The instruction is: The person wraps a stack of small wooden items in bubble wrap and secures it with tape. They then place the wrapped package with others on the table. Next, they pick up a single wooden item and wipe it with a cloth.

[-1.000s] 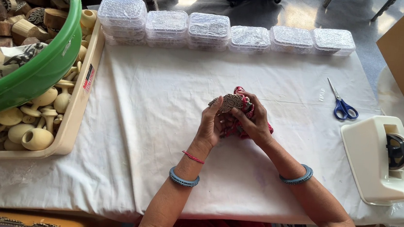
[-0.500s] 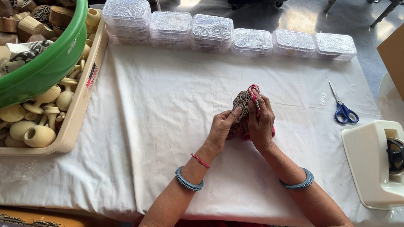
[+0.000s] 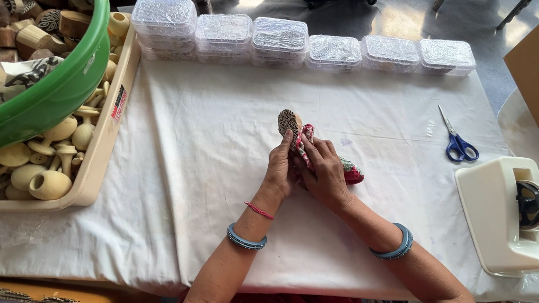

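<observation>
Since the earlier frame our hands have lowered the carved block (image 3: 289, 122) toward the surface (image 3: 218, 140). Left hand (image 3: 279, 170) and right hand (image 3: 324, 170) have fingers clamped on it and its red patterned cloth (image 3: 351, 172), block tip poking above the fingertips.

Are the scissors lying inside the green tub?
No, the scissors lie on the white cloth near the tape dispenser, far from the green tub.
</observation>
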